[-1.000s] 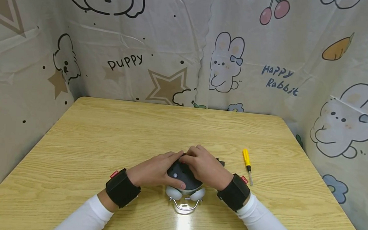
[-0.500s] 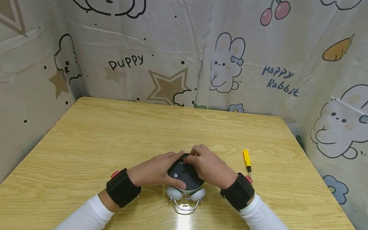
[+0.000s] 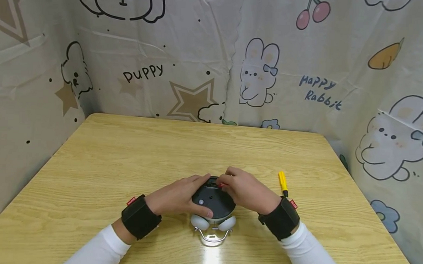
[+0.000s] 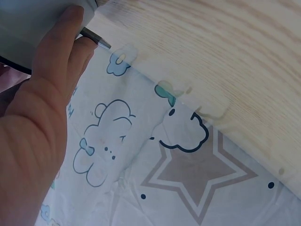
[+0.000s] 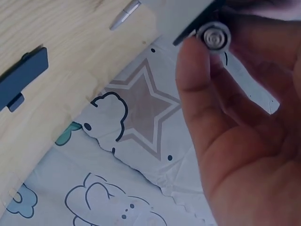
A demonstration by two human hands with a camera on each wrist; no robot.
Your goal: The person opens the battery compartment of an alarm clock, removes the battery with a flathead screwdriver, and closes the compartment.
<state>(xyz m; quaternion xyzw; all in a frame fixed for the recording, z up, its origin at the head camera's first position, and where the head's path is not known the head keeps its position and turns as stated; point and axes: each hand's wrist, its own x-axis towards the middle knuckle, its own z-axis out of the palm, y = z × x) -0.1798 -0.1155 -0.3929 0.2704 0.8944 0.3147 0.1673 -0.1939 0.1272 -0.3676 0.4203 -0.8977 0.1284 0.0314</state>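
Observation:
A twin-bell alarm clock [image 3: 217, 206] lies face down on the table, its black back up and its two pale bells toward me. My left hand [image 3: 181, 195] grips its left side, thumb over the back and fingers along the far rim. At the upper right of the back, my right hand [image 3: 248, 190] pinches a small battery [image 5: 214, 37] between thumb and fingers; its round metal end faces the right wrist camera. A dark battery slot [image 3: 212, 182] shows beside those fingertips. In the left wrist view, my fingers press against the clock's pale side [image 4: 28, 28].
A black battery cover [image 5: 26, 75] lies on the table near my right hand, hidden in the head view. Farther right is a yellow screwdriver [image 3: 283, 182], its shaft covered by my right wrist. A patterned cloth [image 3: 148, 46] hangs behind the table [image 3: 126, 144].
My right hand has shifted to the right across the clock's back, uncovering the battery slot; the red of the battery now shows at its fingertips. My left hand keeps its hold on the clock.

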